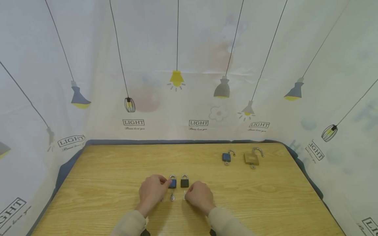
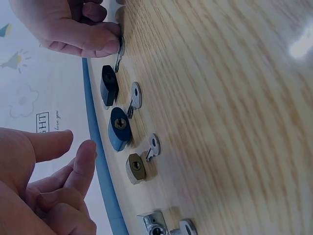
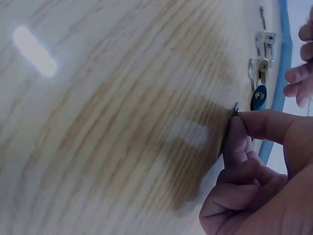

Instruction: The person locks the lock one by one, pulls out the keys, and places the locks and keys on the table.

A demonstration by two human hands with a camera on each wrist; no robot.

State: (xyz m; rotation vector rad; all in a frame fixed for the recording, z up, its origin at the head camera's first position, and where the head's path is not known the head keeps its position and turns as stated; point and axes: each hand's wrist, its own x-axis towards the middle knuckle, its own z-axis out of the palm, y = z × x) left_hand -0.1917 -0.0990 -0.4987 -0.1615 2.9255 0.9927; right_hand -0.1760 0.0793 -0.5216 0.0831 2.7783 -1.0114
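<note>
My right hand (image 1: 200, 197) pinches a small silver key (image 2: 121, 48) low over the table, just in front of the black padlock (image 1: 184, 182). To its left stands a blue padlock (image 1: 172, 183), its shackle closed, with a key (image 1: 172, 197) lying before it. My left hand (image 1: 153, 191) hovers beside the blue padlock, thumb and forefinger apart and nothing between them. In the left wrist view, a brass padlock (image 2: 135, 168) with its key (image 2: 154, 145) and a silver lock (image 2: 153, 223) with a key (image 2: 186, 227) continue the row. The left hand hides these locks from the head view.
At the back right lie a small blue padlock (image 1: 226, 157) and a larger brass padlock (image 1: 251, 159), both with shackles swung open and keys in their bottoms. The wooden table (image 1: 97, 173) ends at a patterned curtain (image 1: 165, 108) on the back and sides.
</note>
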